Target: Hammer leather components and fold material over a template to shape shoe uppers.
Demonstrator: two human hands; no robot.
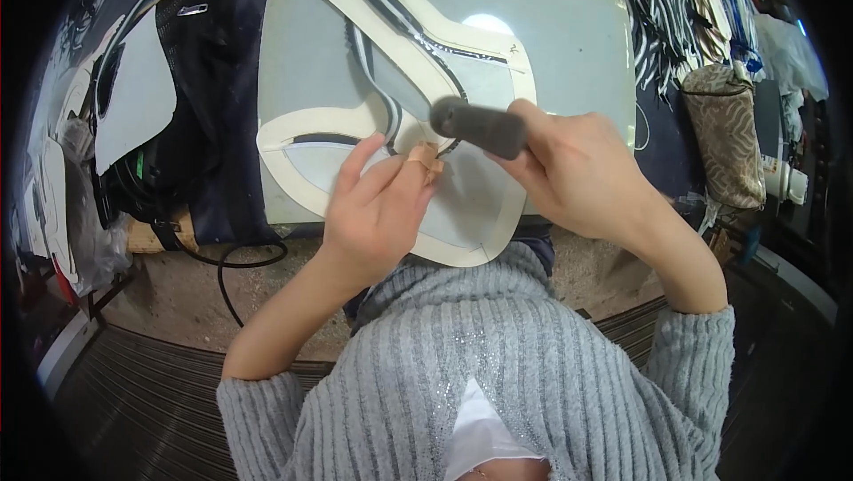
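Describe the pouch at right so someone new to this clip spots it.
Find the pale grey board in the middle. Right of it, below the bundle of black and white strips, lies the pouch. Its swirling pale pattern on brown sets it apart from the plain white container and clear bag nearby.

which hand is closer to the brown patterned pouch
Right. The right hand, gripping a dark tool, is left of the brown patterned pouch, with a gap between. The left hand, at the cream piece, is farther left.
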